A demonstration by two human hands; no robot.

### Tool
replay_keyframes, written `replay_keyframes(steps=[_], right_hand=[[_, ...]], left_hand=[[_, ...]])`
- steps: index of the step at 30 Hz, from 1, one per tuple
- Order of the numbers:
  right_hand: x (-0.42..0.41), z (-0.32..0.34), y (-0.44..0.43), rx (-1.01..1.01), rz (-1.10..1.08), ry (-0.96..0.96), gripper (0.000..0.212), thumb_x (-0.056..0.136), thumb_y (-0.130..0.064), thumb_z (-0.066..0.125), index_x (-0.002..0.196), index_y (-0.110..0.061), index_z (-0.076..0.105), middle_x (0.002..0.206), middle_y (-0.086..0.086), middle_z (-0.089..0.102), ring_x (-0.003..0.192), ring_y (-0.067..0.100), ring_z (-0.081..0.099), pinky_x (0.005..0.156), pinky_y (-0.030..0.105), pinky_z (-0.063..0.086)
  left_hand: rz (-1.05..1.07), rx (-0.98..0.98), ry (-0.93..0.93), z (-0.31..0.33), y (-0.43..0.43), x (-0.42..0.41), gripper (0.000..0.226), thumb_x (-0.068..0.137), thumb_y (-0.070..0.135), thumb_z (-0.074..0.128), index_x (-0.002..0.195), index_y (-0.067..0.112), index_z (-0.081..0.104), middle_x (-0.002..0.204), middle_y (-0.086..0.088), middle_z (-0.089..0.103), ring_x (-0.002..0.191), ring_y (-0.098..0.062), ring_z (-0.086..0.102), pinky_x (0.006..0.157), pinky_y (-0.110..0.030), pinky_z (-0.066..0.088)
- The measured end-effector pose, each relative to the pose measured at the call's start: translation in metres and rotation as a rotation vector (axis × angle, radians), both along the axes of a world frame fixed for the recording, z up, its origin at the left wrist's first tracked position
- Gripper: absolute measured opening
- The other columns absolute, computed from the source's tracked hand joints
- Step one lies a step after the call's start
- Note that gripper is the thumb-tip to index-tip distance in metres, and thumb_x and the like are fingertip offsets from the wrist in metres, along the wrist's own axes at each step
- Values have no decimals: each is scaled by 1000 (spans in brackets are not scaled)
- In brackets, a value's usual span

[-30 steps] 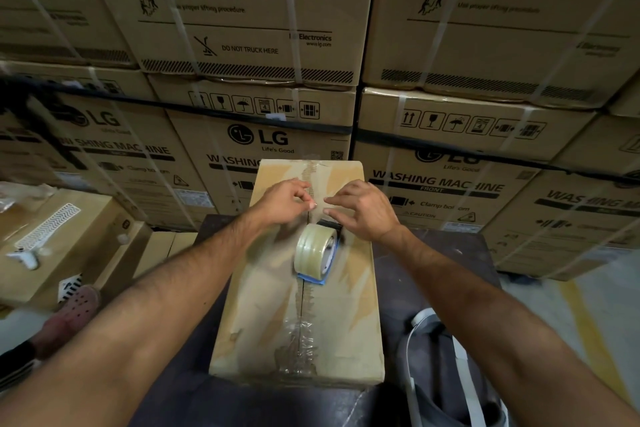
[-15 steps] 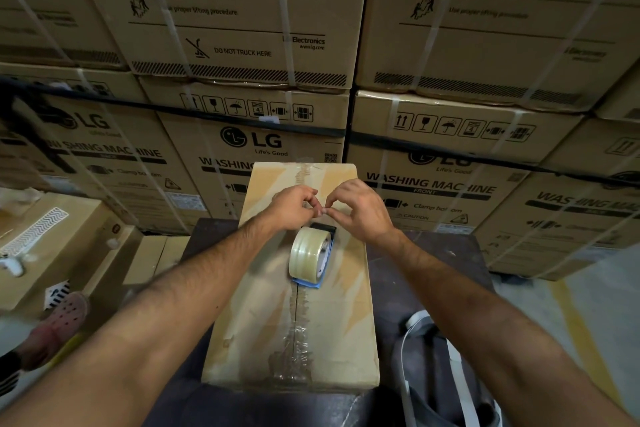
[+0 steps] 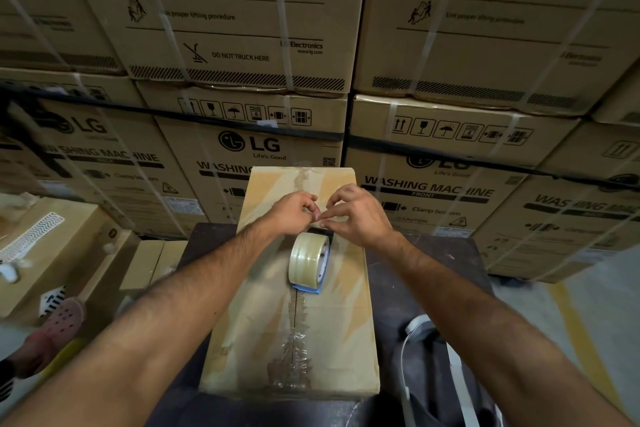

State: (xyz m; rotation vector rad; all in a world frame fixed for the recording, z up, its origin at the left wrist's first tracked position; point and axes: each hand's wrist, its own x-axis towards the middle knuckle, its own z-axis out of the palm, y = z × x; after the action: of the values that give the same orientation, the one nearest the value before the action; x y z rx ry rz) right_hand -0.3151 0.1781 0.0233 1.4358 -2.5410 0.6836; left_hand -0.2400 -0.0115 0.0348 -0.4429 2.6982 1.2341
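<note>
At the far left, a cardboard box topped with a white chevron-patterned piece is seen, and below it a pink clog on the floor; neither is involved in the work. Behind everything, the background is filled by stacked washing-machine cartons.

Toward the middle, a long carton is laid on a dark table; its centre seam runs away from the viewer and is covered with wrinkled old film near the front edge. The left hand is held over the far half of the carton, thumb and forefinger closed in a pinch; it is met fingertip to fingertip by the right hand, likewise pinched. The tape end is judged to be caught between them, though the clear film is too faint to be made out with certainty. Just nearer than the hands, the tape roll is stood on edge in its dispenser, set on the seam and touching the carton.

The step in hand is judged to be the freeing of the tape end. The film should be peeled squarely, so that it is neither split lengthwise nor folded onto itself; once a tab is raised, it is best pressed down over the seam while the dispenser is steadied by the other hand; the strip should be kept centred and taut, so that fresh wrinkles are avoided.

To the right, a white strap is draped over a dark bag on the table; beyond it, a yellow line is painted on the floor.
</note>
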Motion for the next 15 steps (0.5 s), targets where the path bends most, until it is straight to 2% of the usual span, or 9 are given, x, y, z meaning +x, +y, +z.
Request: replay_keyframes(steps=[3,5,7,9,11,15], right_hand=[[0,0,1,33,21,18,25,89,-50,74,111,-42,82,109,-8,71,111,16,59,90,35,47],[1,-2,2,46,31,7,29,89,-49,70,115,-40,81,111,-7,71,113,16,59,92,36,47],[4,-4,0,33,13,-42,30,89,-45,68,116,-39,81,112,-8,71,114,16,58,92,36,48],[7,-3,-3,-23,-41,-131,23,91,-41,71,111,-39,82,109,-10,71,112,14,58,88,35,50],[8,-1,-8,-74,-92,-245,15,90,-37,79,105,-36,84,104,-12,74,107,11,61,89,36,53],[6,8,-14,-73,-156,-450,26,87,-34,85,112,-29,82,97,-13,79,91,3,70,87,31,59]], left_hand=[[32,65,-6,0,-1,1,31,96,10,71,74,32,76,149,6,58,138,-18,53,109,-39,50],[45,92,-6,2,-2,3,27,97,7,69,78,25,76,150,3,57,140,-17,51,113,-39,47],[42,116,-13,5,-3,4,22,97,4,68,83,17,77,152,-1,56,139,-14,48,111,-33,42],[37,142,-13,8,-3,6,17,99,4,67,89,12,78,153,-4,56,131,-9,47,103,-25,36],[38,166,-6,8,-2,7,16,99,6,69,88,13,79,153,-5,56,129,-8,47,101,-23,34],[52,195,10,6,-6,7,13,95,11,76,85,18,79,151,-5,59,135,-14,51,106,-26,33]])
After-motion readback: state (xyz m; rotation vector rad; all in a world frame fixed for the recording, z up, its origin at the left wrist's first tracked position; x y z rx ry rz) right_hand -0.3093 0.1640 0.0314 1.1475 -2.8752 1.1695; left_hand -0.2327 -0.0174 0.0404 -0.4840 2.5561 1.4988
